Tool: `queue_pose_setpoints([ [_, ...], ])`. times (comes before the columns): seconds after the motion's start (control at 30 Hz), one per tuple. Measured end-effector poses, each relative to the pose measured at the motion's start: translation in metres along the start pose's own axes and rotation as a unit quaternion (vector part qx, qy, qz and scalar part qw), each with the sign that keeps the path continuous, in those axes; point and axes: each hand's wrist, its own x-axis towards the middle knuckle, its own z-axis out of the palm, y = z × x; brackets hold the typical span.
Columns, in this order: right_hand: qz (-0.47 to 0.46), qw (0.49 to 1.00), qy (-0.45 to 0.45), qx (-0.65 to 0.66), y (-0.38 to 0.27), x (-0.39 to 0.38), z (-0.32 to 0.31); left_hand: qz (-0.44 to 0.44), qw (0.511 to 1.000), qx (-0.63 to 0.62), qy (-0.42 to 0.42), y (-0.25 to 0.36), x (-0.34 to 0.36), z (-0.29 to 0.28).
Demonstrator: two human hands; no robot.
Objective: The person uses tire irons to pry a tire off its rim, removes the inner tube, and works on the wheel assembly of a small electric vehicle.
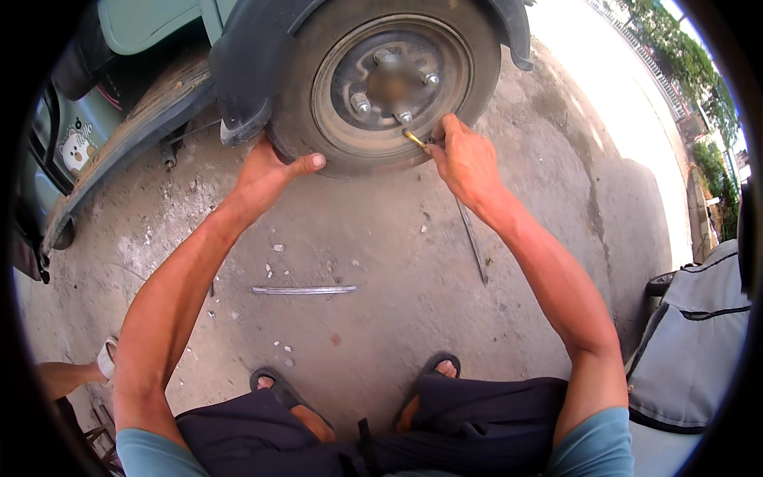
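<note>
A wheel with a black tire (302, 87) and a dusty steel rim with bolts (350, 63) is at the top center, under a dark fender (517, 36). My left hand (282, 167) grips the tire's lower left edge, thumb on the sidewall. Near the rim's lower right, my right hand (459, 155) pinches a small brass valve piece (415, 139). Two metal bars lie on the ground: a short one (304, 290) below the wheel and a longer one (475, 246) beneath my right wrist.
A pale green vehicle body (147, 20) with a long curved step (131, 143) fills the upper left. Someone else's sandaled foot (106, 358) shows at lower left. A grey padded seat or cover (691, 334) stands at the right, beside a sunlit pavement (604, 71) and greenery (699, 79).
</note>
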Motion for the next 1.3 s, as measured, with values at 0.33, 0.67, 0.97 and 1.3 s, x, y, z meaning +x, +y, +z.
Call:
queue_pose_setpoints([
  [0.33, -0.022, 0.993, -0.113, -0.032, 0.032, -0.009, -0.012, 0.008, 1.000, -0.012, 0.010, -0.014, 0.006, 0.001],
  [0.67, 0.038, 0.920, -0.385, -0.065, 0.080, -0.105, 0.018, 0.040, 0.988, -0.141, 0.038, -0.009, 0.012, -0.007],
  [0.97, 0.226, 0.942, -0.246, -0.008, 0.131, -0.240, 0.104, 0.031, 0.994, -0.095, 0.035, 0.008, 0.008, -0.002],
  [1.3, 0.298, 0.934, -0.198, 0.008, 0.157, -0.198, 0.142, 0.017, 0.991, -0.133, 0.026, 0.007, 0.006, 0.001],
])
